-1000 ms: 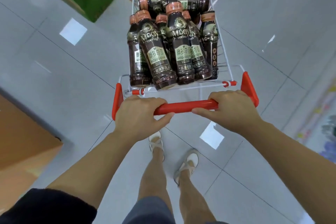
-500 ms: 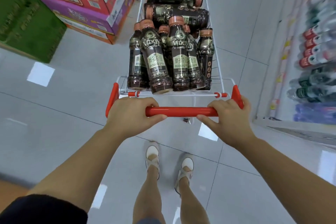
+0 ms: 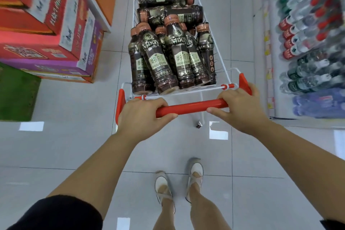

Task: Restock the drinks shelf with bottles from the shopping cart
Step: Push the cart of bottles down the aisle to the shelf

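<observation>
Cart (image 3: 186, 108) has rolled alongside the drinks shelf (image 3: 269, 65).

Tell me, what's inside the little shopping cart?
Dark coffee bottles fill the shopping cart: several stand upright near the red handle, and two lie sideways at the far end. Whatever is under them is covered.
</observation>
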A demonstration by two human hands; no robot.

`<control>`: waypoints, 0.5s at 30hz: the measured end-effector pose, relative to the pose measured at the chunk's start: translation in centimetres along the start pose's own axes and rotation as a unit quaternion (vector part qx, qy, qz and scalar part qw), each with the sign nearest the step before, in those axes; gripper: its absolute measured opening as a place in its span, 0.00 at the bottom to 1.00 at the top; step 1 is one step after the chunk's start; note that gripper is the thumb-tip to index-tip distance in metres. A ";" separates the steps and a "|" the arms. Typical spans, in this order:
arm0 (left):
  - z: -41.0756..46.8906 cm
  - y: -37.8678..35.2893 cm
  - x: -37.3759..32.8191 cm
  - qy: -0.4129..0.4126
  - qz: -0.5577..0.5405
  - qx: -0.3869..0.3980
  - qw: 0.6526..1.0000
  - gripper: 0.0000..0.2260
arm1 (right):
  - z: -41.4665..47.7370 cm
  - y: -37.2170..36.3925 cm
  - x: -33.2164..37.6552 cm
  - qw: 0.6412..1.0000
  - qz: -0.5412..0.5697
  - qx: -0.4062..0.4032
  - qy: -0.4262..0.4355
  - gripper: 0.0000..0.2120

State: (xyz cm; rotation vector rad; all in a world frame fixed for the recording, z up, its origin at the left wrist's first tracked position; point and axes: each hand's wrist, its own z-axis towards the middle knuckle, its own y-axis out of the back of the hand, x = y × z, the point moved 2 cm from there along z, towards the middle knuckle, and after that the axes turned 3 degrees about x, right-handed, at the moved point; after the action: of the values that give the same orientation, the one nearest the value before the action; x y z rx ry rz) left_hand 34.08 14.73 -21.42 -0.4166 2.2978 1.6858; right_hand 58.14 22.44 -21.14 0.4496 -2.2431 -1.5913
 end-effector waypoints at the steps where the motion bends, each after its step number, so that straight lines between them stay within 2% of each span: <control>1: 1.3 0.2 -0.2 -0.005 0.005 -0.001 1.000 0.16 | 0.9 0.4 -0.8 1.000 -0.003 0.001 -0.002 0.25; 8: 10.6 2.3 -1.7 -0.024 0.032 0.009 0.999 0.17 | 7.5 2.6 -6.1 1.000 -0.012 -0.017 -0.001 0.26; 12: 16.2 3.8 -3.1 -0.040 0.040 0.003 0.998 0.17 | 11.5 4.1 -9.5 0.999 -0.002 -0.035 0.000 0.30; 15: 20.1 4.7 -3.7 -0.055 0.039 -0.014 0.998 0.21 | 14.4 5.5 -11.6 1.000 0.010 -0.017 -0.003 0.31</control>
State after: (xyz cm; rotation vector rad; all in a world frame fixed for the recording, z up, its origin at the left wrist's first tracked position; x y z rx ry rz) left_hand 36.56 35.61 -21.76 -0.2361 2.2419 1.7326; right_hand 61.61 41.40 -21.52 0.4139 -2.2137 -1.6202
